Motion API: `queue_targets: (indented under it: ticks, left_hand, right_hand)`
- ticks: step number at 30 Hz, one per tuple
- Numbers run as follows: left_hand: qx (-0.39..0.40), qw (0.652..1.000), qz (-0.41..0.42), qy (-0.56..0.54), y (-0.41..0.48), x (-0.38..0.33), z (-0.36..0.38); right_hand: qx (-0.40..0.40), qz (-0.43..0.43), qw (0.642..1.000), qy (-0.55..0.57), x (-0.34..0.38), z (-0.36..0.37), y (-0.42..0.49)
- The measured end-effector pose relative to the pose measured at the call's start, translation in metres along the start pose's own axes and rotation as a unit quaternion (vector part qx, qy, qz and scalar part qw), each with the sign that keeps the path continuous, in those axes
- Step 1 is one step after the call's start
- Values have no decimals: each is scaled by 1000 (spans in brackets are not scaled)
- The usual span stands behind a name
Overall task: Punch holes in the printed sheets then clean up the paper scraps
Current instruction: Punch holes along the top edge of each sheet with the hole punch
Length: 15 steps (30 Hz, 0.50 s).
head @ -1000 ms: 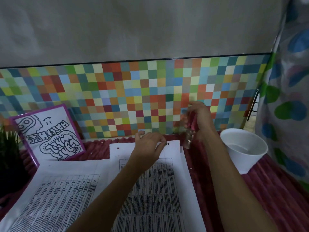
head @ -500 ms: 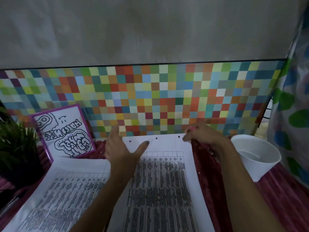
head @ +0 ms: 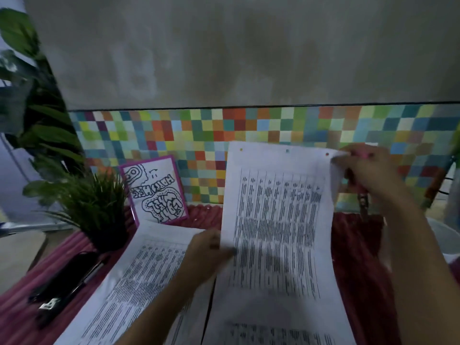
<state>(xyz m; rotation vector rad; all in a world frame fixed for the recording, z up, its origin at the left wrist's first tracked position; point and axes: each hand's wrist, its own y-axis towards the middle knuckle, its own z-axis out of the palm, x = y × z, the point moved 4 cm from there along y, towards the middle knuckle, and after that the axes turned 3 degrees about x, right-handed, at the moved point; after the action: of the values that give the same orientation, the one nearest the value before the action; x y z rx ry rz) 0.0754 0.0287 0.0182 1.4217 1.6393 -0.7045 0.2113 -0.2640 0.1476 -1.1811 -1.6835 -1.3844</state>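
Right hand (head: 368, 170): fingers curled, pinching the upper right corner of the lifted sheet (head: 276, 220). A pink tool (head: 362, 197) is tucked in the same hand, probably the hole punch. Left hand (head: 206, 247) grips the sheet's left edge at frame centre. The sheet is held up off the desk, centre right, with its print facing the camera.

Progress: three holes (head: 287, 150) run along its top edge, so this sheet looks done. The second sheet (head: 139, 282) lies flat at lower left; I can't tell whether it's punched. Scraps are too small and blurred to spot, so cleanup is likely still to do.

The desk (head: 353, 245) has a red ribbed cover. There are black tools (head: 67, 277) at lower left, with a small potted plant (head: 94, 210) and a framed drawing (head: 155, 190) behind them. A blurred white container (head: 445, 235) is at the right edge. Behind are multicolour mosaic tiles (head: 174, 135) with a grey wall (head: 224, 58) above and big leaves (head: 25, 70) at upper left.
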Motion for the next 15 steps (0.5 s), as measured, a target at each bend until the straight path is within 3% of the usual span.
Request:
queue_targets:
  ticks: [6,15]
  left_hand:
    - [-38,985,50,-163,19,-35,-9]
    - [-57,962,76,-254,22,-27,-11]
  right_hand:
    - [-53,-128,990,-28,91,-17,-16]
    - [-27,-149,982,-109,145,0,-26]
